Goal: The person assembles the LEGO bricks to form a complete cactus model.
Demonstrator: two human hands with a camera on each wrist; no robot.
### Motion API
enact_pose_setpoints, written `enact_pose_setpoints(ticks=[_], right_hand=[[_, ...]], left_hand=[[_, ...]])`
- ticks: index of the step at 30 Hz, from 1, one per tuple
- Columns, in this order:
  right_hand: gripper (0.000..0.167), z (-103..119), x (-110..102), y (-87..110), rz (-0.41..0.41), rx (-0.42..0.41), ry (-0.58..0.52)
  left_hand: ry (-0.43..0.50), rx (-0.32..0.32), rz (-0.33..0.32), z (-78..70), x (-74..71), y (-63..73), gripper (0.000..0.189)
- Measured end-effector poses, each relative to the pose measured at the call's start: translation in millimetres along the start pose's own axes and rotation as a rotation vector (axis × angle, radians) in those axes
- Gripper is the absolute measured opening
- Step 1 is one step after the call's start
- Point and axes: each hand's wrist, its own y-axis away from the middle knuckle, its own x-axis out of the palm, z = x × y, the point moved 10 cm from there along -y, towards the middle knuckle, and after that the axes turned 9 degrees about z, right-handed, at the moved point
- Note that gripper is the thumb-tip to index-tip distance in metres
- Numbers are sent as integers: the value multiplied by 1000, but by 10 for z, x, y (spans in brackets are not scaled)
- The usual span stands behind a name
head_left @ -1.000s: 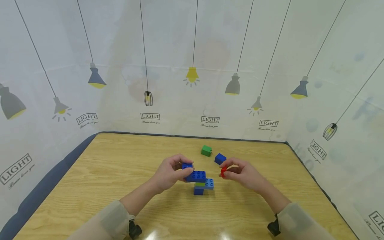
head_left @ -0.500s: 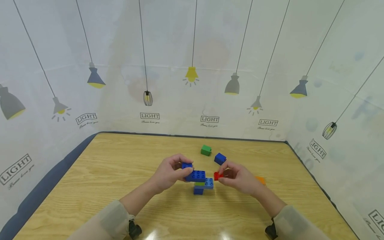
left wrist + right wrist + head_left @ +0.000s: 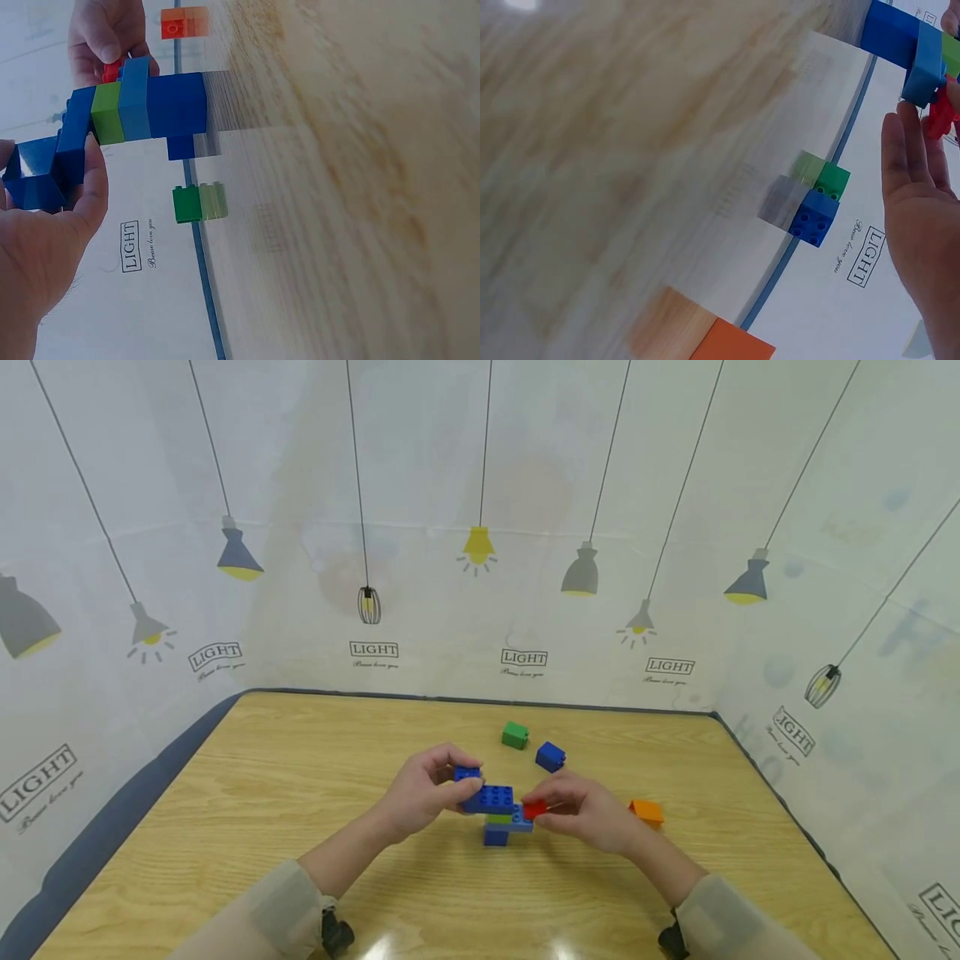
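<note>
A stepped stack of toy building bricks stands on the table: a blue base brick (image 3: 178,103), a light blue brick (image 3: 135,97), a lime green brick (image 3: 107,112), a longer dark blue brick (image 3: 495,798) and a blue brick (image 3: 34,176) at the upper left end. My left hand (image 3: 420,795) grips the stack at that end, thumb in front and fingers behind. My right hand (image 3: 592,814) pinches a small red brick (image 3: 534,809) right at the studs on the light blue brick's right end. In the right wrist view, fingers partly cover the red brick (image 3: 941,116).
Behind the stack lie a loose green brick (image 3: 515,735) and a loose blue brick (image 3: 551,757). An orange brick (image 3: 647,813) lies to the right, just beyond my right hand. The wooden table (image 3: 337,735) ends at a wall covering printed with lamps.
My right hand has carried the red brick left and slightly down, from beside the stack to the light blue brick. The orange brick has come into sight. My left hand keeps its place.
</note>
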Motion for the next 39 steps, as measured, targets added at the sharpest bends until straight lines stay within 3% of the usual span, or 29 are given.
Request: enact_pose_setpoints(ticks=[10, 19, 27, 39], right_hand=[[22, 17, -9, -6, -35, -3, 77], [20, 6, -6, -14, -32, -4, 67], [35, -43, 7, 11, -20, 64, 26], [34, -42, 0, 3, -29, 60, 14]], left_hand=[[-12, -17, 6, 18, -3, -4, 34], [-14, -19, 3, 20, -2, -6, 32], [-1, -10, 1, 14, -1, -4, 28], [-4, -12, -1, 5, -4, -1, 24]])
